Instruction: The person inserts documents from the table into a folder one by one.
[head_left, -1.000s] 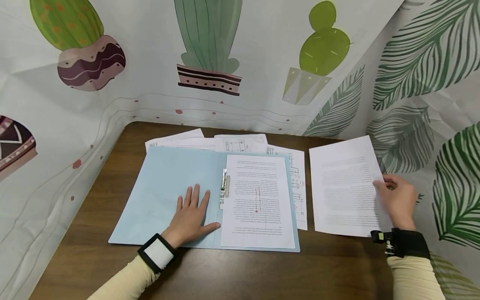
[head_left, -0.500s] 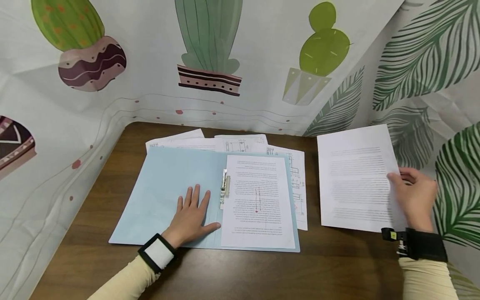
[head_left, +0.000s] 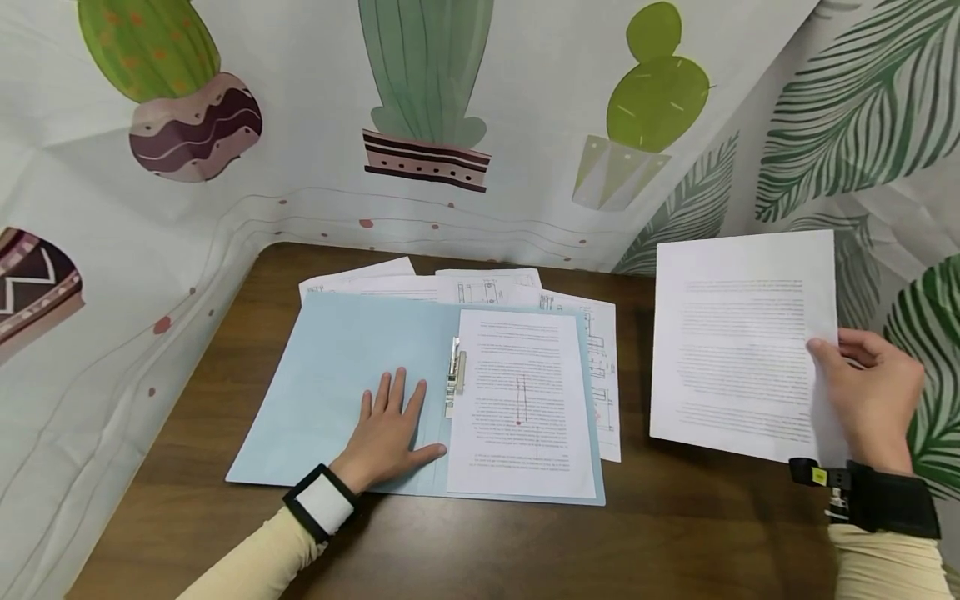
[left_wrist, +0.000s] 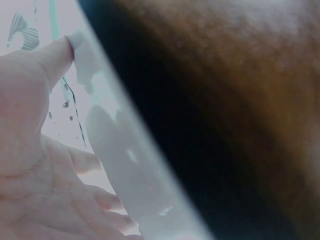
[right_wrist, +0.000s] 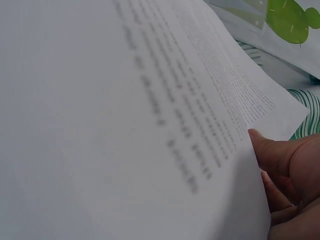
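A light-blue folder (head_left: 322,375) lies spread on the table, with a metal clip (head_left: 456,375) near its fold. On its right side rests a printed page (head_left: 517,467) bearing red marks. My left hand (head_left: 382,442) lies flat on the folder's left cover, fingers spread, thumb close to the page's edge; the left wrist view shows its palm (left_wrist: 30,165) pressed against the bright surface. Off to the right, my right hand (head_left: 873,392) pinches the right edge of a printed sheet (head_left: 738,350) between thumb and fingers, raised off the table. The right wrist view shows this sheet (right_wrist: 90,125) slightly bent.
Several loose papers with drawings (head_left: 603,333) stick out from under the folder at its back and right side. The brown wooden table (head_left: 480,550) meets a wall cloth (head_left: 525,183) printed with cacti and leaves at its back and sides.
My right hand has carried the sheet rightward and upward, away from the folder. The left hand stays on the folder's cover. The head view has shifted slightly.
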